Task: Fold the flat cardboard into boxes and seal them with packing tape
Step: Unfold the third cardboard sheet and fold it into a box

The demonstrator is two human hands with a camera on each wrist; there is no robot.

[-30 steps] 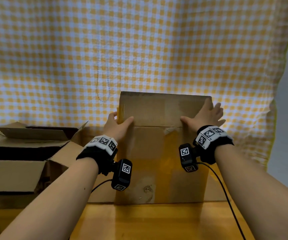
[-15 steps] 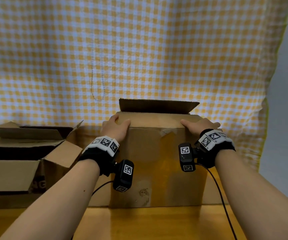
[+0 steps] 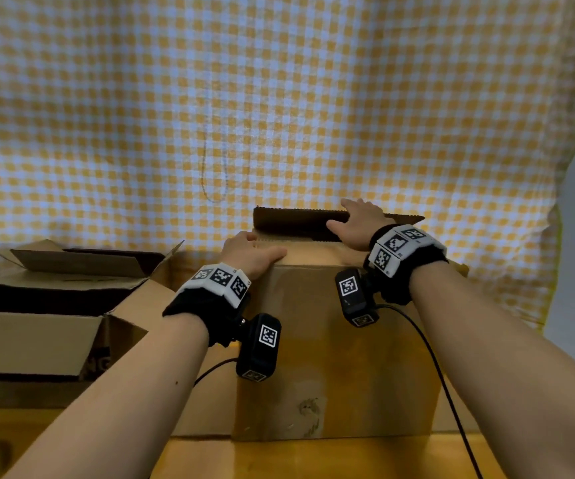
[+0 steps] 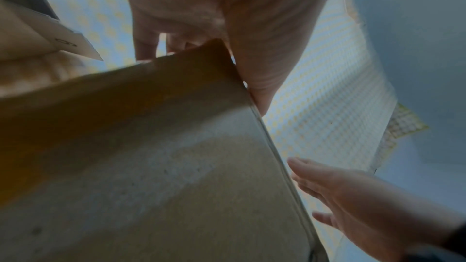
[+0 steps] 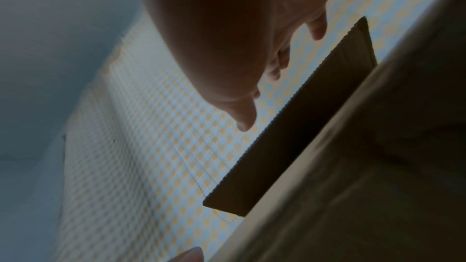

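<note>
Gingham cloth (image 3: 279,98) | corrugated box (image 3: 334,357) | left hand (image 3: 248,252) flat on flap

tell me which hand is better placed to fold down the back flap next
Probably the right hand: it is already at the upright back flap, fingers open over its top edge. The left hand lies on the near flap at the box's front left corner, pinning it.

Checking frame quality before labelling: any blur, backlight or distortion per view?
Head view: sharp, wide-angle bowing at the edges; gingham cloth is bright, the cardboard box front shaded. Left wrist view: soft, motion-blurred box panel, left hand lit. Right wrist view: backlit and dim, right hand nearly a silhouette, far flap dark, near cardboard smeared.
</note>
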